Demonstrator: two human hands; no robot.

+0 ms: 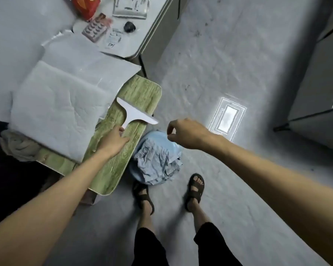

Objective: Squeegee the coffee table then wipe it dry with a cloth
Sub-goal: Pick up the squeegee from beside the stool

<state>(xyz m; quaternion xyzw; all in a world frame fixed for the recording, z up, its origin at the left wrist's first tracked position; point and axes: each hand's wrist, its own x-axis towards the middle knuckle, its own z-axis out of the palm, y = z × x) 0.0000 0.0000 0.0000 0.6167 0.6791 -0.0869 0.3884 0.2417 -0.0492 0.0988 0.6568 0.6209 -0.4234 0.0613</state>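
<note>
Holding the squeegee [135, 114] by its handle, my left hand [113, 141] had its fingers wrapped round the stem while the wide white blade lay flat on the green wood-grain counter [142, 89]. The blade sat toward the counter's 1 o'clock corner, one tip poking just past the edge on the floor side.

My right hand [186, 133] was out over the floor at about 3 o'clock from the squeegee, gripping nothing, fingers loosely curled with thumb and forefinger nearly pinched. Just below it the blue cloth [158, 162] was heaped in a pale blue basin [160, 137] on the floor, right beside the counter's near edge and in front of my sandals [195, 191].

Honestly the bare strip was narrow, since a big white padded sheet [54, 110] covered the 9 o'clock side of the counter. My take on doing this bit well: tilt the blade so only its edge bites, keep even pressure, and pull straight back toward 6 o'clock in one pass. Angling it slightly toward the basin side should send any water off there and not under the padding. Cloth comes after.
</note>
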